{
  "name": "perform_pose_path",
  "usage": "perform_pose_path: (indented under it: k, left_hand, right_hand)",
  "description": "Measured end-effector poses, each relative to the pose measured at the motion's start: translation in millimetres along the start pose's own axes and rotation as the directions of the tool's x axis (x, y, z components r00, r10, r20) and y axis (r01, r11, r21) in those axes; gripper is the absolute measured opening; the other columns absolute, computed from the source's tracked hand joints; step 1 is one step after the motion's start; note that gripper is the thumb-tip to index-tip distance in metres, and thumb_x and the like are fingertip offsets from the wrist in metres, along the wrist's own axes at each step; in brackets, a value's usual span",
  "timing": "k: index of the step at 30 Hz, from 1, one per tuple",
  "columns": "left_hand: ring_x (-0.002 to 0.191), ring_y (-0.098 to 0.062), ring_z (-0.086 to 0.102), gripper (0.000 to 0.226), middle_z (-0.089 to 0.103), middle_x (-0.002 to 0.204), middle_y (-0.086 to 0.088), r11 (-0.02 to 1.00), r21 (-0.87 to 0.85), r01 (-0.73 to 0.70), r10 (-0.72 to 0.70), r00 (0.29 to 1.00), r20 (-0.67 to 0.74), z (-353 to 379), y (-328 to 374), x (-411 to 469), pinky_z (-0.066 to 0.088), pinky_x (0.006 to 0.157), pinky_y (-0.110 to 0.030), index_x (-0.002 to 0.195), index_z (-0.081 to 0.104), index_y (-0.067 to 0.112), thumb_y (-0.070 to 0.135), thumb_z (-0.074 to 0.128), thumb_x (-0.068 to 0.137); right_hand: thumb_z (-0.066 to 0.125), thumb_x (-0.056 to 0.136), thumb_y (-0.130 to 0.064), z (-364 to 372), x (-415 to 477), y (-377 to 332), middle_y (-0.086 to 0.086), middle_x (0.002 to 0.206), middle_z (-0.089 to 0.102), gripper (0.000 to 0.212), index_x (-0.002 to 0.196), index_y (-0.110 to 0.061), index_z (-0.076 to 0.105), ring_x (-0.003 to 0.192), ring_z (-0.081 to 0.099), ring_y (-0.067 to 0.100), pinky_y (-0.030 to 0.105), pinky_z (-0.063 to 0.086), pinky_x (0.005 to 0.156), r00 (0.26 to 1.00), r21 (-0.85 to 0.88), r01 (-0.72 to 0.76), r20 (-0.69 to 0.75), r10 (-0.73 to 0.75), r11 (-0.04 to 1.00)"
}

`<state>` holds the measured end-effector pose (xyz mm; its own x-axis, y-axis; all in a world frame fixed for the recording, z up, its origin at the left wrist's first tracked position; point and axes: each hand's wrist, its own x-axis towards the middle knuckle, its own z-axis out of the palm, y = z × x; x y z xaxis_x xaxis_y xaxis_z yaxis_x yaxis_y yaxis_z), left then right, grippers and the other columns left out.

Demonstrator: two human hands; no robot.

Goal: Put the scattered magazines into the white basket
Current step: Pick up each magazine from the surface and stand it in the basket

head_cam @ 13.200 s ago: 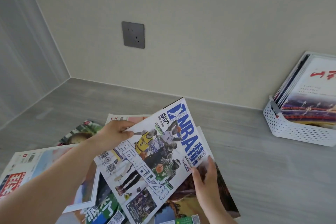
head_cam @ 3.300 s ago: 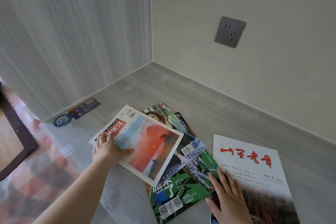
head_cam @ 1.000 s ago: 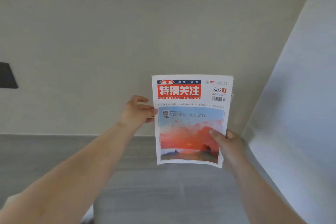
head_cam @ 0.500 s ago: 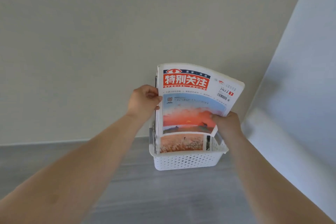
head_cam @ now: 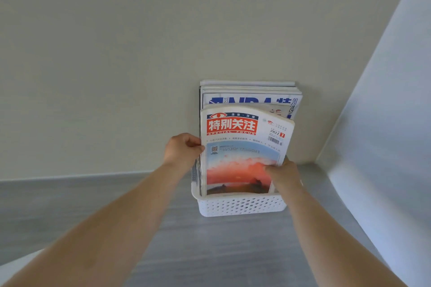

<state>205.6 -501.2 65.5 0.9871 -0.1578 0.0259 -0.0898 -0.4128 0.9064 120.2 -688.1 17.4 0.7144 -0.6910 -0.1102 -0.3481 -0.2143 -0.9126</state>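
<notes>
A magazine with a red-and-white title block and a sunset picture (head_cam: pixel 242 147) stands upright at the front of the white perforated basket (head_cam: pixel 242 206), its lower edge below the rim. My left hand (head_cam: pixel 183 150) pinches its left edge. My right hand (head_cam: pixel 283 175) grips its lower right part, thumb on the cover. Behind it several other magazines stand in the basket, one with a blue NBA title (head_cam: pixel 251 100). The basket sits on the grey surface against the back wall, near the right corner.
The beige back wall (head_cam: pixel 116 53) rises straight behind the basket. A pale side wall (head_cam: pixel 384 123) slants in on the right, close to the basket. Grey wood-grain surface (head_cam: pixel 70 205) stretches to the left and front.
The sunset magazine has gone down into the front of the basket, and the NBA magazine behind it now shows. Both hands came down with it and still hold it.
</notes>
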Motion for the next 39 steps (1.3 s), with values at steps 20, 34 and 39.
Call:
perform_pose_path:
  k: [20,34,39]
  left_hand:
    - [0.076,-0.017,0.056,0.008,0.061,0.077,-0.002,0.980,-0.155,0.128,-0.137,0.989,-0.051,-33.0,-48.0,-60.3,0.042,0.073,-0.025,0.079,0.063,0.015,0.009,0.059,0.081]
    - [0.071,-0.021,0.054,0.012,0.068,0.084,-0.012,0.888,0.166,0.429,-0.353,0.867,-0.353,-247.1,-228.9,-250.9,0.036,0.060,-0.029,0.077,0.061,0.021,0.010,0.059,0.081]
    - [0.078,-0.024,0.056,0.017,0.066,0.099,-0.011,0.849,0.256,0.462,-0.344,0.851,-0.397,-306.9,-251.3,-273.4,0.039,0.061,-0.028,0.096,0.065,0.014,0.009,0.058,0.082]
  right_hand:
    - [0.051,0.079,0.005,22.6,-73.1,-2.0,0.004,0.110,0.057,0.038,0.114,-0.009,0.053,0.109,0.051,0.024,0.032,0.043,0.094,0.935,-0.098,0.309,-0.150,-0.321,0.946]
    - [0.050,0.081,-0.003,170.9,-296.5,28.7,0.005,0.134,0.046,0.042,0.122,-0.010,0.051,0.129,0.035,0.016,0.017,0.019,0.105,0.778,-0.235,0.563,0.475,-0.412,0.792]
    - [0.045,0.088,-0.024,227.2,-347.7,27.4,-0.008,0.148,0.025,0.044,0.132,-0.024,0.038,0.137,0.016,0.004,0.017,0.015,0.109,0.627,-0.268,0.703,0.671,-0.396,0.659]
